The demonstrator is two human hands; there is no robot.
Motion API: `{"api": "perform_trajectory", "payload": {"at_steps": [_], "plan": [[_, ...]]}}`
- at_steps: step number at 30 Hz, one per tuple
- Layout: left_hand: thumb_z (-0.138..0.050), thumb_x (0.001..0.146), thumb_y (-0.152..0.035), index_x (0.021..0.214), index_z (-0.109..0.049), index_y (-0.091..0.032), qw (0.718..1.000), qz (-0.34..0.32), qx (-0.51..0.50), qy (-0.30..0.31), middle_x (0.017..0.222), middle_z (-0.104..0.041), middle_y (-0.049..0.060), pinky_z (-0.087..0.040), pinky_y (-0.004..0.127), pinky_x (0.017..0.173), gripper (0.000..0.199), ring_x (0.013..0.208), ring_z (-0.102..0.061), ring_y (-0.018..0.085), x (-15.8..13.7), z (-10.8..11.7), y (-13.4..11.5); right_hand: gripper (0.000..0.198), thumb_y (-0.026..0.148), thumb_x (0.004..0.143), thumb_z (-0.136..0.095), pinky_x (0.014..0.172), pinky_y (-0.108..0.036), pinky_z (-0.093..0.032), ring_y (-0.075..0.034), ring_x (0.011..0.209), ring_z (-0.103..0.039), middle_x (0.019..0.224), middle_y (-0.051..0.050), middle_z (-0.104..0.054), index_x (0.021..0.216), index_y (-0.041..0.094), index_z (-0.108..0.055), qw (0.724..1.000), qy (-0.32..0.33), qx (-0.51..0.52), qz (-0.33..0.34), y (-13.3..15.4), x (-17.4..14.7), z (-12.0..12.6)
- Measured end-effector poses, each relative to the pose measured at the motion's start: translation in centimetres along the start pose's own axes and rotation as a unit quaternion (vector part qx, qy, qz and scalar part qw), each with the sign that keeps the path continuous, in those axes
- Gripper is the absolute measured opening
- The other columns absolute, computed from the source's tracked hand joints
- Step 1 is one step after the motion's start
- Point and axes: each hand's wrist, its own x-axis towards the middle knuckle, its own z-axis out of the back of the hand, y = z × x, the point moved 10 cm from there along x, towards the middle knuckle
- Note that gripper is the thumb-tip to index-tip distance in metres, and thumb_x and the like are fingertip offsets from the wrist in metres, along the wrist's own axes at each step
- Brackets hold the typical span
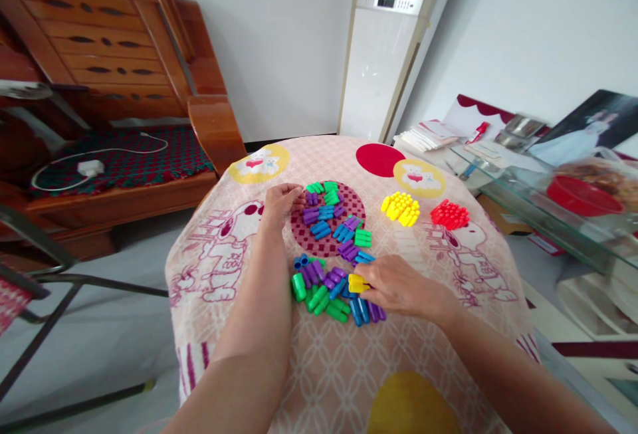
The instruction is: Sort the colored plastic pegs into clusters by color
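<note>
My right hand (399,286) is closed with a yellow plastic piece (357,283) made of joined short tubes between its fingertips. It hovers low over the front of a mixed heap of blue, green and purple pieces of the same sort. Beneath and beside it lie blue pieces (359,311) and purple pieces (312,274), with green pieces (318,300) to the left. My left hand (282,204) rests at the heap's far left, fingers apart, close to some purple pieces (311,215). Nothing shows in that hand.
A yellow pile (401,208) and a red pile (449,214) sit apart on the right of the cloth-covered round table (329,381). A glass shelf (538,188) holding a red bowl (583,195) stands at right. A wooden bench (119,201) is at left.
</note>
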Motion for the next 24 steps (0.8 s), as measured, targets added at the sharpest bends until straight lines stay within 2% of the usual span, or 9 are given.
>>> {"api": "perform_trajectory", "payload": {"at_steps": [4, 8, 10, 13, 17, 19, 24], "plan": [[-0.072, 0.073, -0.023, 0.08, -0.069, -0.012, 1.0, 0.002, 0.003, 0.013, 0.064, -0.068, 0.002, -0.053, 0.021, 0.056, 0.014, 0.053, -0.062, 0.01, 0.0, -0.3, 0.2, 0.012, 0.024, 0.088, -0.062, 0.068, -0.026, -0.038, -0.018, 0.079, -0.063, 0.088, -0.006, -0.072, 0.097, 0.018, -0.069, 0.991, -0.097, 0.09, -0.024, -2.2, -0.9, 2.6], [-0.071, 0.072, -0.024, 0.079, -0.068, -0.013, 1.0, 0.001, 0.004, 0.02, 0.065, -0.068, 0.002, -0.054, 0.022, 0.057, 0.014, 0.054, -0.062, 0.01, 0.0, -0.3, 0.3, 0.01, 0.021, 0.086, -0.058, 0.06, -0.025, -0.036, -0.015, 0.066, -0.059, 0.076, -0.002, -0.069, 0.088, 0.02, -0.069, 0.974, -0.175, 0.13, -0.066, -6.0, -2.2, 4.7], [-0.073, 0.071, -0.025, 0.08, -0.068, -0.013, 1.0, -0.001, 0.009, 0.02, 0.066, -0.068, 0.003, -0.054, 0.023, 0.058, 0.016, 0.055, -0.062, 0.01, 0.1, -0.3, 0.3, 0.014, 0.022, 0.085, -0.058, 0.058, -0.025, -0.036, -0.016, 0.064, -0.059, 0.072, -0.001, -0.068, 0.094, 0.02, -0.069, 0.965, -0.207, 0.118, -0.106, -8.5, -2.6, 5.0], [-0.074, 0.071, -0.027, 0.08, -0.068, -0.013, 1.0, -0.004, 0.013, 0.019, 0.066, -0.068, 0.003, -0.055, 0.024, 0.059, 0.018, 0.056, -0.062, 0.011, 0.3, -0.3, 0.4, 0.028, 0.021, 0.082, -0.06, 0.061, -0.026, -0.039, -0.02, 0.071, -0.064, 0.08, -0.005, -0.072, 0.108, 0.017, -0.068, 0.942, -0.264, 0.063, -0.196, -12.5, -3.2, 5.1], [-0.074, 0.07, -0.026, 0.079, -0.068, -0.013, 1.0, 0.0, 0.014, 0.012, 0.064, -0.067, 0.002, -0.055, 0.025, 0.059, 0.017, 0.055, -0.062, 0.011, 0.5, -0.2, 0.6, 0.02, 0.025, 0.087, -0.057, 0.064, -0.028, -0.039, -0.025, 0.08, -0.067, 0.085, -0.013, -0.074, 0.094, 0.015, -0.073, 0.923, -0.253, -0.035, -0.287, -15.8, -2.6, 4.6], [-0.072, 0.071, -0.024, 0.079, -0.068, -0.012, 1.0, 0.002, 0.012, 0.011, 0.064, -0.067, 0.002, -0.054, 0.024, 0.059, 0.015, 0.054, -0.062, 0.01, 0.5, -0.1, 0.6, 0.022, 0.027, 0.091, -0.055, 0.064, -0.029, -0.039, -0.026, 0.082, -0.068, 0.086, -0.015, -0.075, 0.088, 0.015, -0.074, 0.925, -0.232, -0.068, -0.293, -16.3, -1.9, 4.4], [-0.07, 0.073, -0.022, 0.081, -0.069, -0.012, 1.0, 0.008, 0.007, 0.011, 0.064, -0.068, 0.002, -0.054, 0.022, 0.057, 0.013, 0.054, -0.062, 0.01, 0.5, -0.1, 0.8, 0.02, 0.026, 0.091, -0.058, 0.068, -0.03, -0.041, -0.027, 0.087, -0.069, 0.091, -0.016, -0.076, 0.095, 0.015, -0.074, 0.932, -0.209, -0.1, -0.279, -16.8, -0.5, 4.3]]}}
